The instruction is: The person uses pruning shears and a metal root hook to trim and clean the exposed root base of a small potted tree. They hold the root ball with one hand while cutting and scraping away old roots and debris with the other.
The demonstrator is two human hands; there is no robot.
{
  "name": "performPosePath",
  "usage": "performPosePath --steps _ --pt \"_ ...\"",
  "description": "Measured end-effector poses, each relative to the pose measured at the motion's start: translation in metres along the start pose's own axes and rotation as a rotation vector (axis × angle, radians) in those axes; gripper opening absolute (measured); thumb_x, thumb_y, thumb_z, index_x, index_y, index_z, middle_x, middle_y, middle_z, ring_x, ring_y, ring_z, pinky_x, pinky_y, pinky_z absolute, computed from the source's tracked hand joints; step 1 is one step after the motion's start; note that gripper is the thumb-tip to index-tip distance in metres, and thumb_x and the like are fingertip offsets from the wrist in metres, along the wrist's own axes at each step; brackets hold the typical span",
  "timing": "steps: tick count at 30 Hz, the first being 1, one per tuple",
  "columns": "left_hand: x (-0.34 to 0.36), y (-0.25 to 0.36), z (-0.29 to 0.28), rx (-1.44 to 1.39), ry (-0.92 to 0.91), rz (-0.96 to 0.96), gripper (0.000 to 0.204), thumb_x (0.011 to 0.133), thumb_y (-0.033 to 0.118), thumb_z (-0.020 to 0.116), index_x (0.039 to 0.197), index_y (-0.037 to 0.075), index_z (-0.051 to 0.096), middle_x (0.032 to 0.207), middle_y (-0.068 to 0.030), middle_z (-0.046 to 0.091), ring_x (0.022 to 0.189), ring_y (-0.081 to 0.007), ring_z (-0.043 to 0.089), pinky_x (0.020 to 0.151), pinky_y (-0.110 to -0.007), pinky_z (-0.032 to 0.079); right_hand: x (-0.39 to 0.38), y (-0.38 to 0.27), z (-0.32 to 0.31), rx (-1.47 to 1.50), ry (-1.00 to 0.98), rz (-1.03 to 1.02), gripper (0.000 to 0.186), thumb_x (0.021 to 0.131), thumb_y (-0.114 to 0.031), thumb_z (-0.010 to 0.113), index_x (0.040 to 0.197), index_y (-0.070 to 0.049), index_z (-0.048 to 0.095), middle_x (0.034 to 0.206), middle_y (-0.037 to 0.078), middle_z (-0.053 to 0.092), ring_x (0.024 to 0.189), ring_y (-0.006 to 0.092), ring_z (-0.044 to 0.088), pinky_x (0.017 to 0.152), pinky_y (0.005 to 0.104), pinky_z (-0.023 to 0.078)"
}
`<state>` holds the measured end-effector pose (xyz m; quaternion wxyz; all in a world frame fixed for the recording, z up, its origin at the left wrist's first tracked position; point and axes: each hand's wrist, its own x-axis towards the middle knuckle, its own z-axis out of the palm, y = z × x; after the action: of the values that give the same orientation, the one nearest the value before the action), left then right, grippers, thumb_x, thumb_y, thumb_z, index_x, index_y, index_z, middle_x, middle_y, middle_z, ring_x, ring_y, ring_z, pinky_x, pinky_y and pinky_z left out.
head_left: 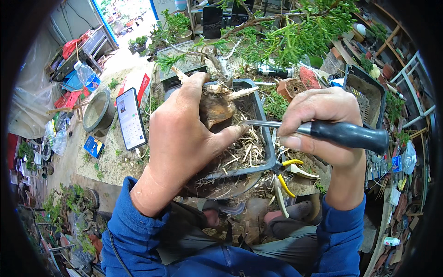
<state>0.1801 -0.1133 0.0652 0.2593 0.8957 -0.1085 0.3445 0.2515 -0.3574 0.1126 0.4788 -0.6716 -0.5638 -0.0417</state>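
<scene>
Bonsai tree (277, 32) sat in grey plastic pot (263, 115) on cluttered bench, trunk base (214, 111) above exposed roots (244, 150), foliage arching away to upper right. Left hand (184, 138) wrapped trunk base, thumb braced beside roots. Right hand (318, 127) fisted round black-handled metal tool (323, 130), tip in root mass. Best practice, by judgement: kept trunk pinned steady, worked tip outward in short strokes, spared fine roots. Phone (130, 118) lay left on bench. Yellow-handled pliers (286, 177) rested below pot.
</scene>
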Motion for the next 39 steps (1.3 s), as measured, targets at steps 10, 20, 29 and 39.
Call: performPosePath --steps 10,20,29,39 --pt "0.001 -0.009 0.006 -0.261 0.099 -0.035 0.063 0.068 0.024 0.093 0.120 -0.002 0.068 0.098 -0.0203 0.075 0.088 -0.0324 0.075 0.080 -0.038 0.059 -0.020 -0.017 0.051 -0.197 0.297 0.053 0.017 0.074 0.003 0.080 0.091 0.000 0.077 0.083 0.012 0.076 0.075 0.0232 0.074 0.069 0.0323 0.059" --pt "-0.002 -0.004 -0.003 -0.251 0.073 -0.115 0.062 0.067 0.020 0.096 0.119 -0.003 0.071 0.101 -0.0170 0.078 0.092 -0.0178 0.075 0.083 -0.031 0.058 -0.009 -0.032 0.045 -0.104 0.287 0.149 0.013 0.072 -0.002 0.078 0.084 0.001 0.074 0.079 0.013 0.073 0.072 0.0235 0.071 0.071 0.0323 0.056" --pt "-0.005 -0.006 -0.007 -0.323 -0.032 -0.143 0.077 0.066 0.014 0.096 0.134 -0.002 0.063 0.118 -0.0156 0.074 0.106 -0.0171 0.072 0.092 -0.031 0.057 -0.022 -0.027 0.048 -0.007 0.306 0.195 0.014 0.076 -0.002 0.080 0.088 0.001 0.076 0.083 0.013 0.074 0.076 0.0218 0.072 0.071 0.0312 0.056" --pt "-0.006 -0.010 0.003 -0.365 0.104 -0.127 0.062 0.067 0.019 0.090 0.123 0.002 0.070 0.102 -0.0187 0.076 0.091 -0.0265 0.077 0.083 -0.034 0.060 -0.026 -0.026 0.068 -0.273 0.353 0.069 0.014 0.076 0.001 0.082 0.089 -0.001 0.076 0.082 0.013 0.074 0.073 0.0242 0.073 0.067 0.0318 0.058"
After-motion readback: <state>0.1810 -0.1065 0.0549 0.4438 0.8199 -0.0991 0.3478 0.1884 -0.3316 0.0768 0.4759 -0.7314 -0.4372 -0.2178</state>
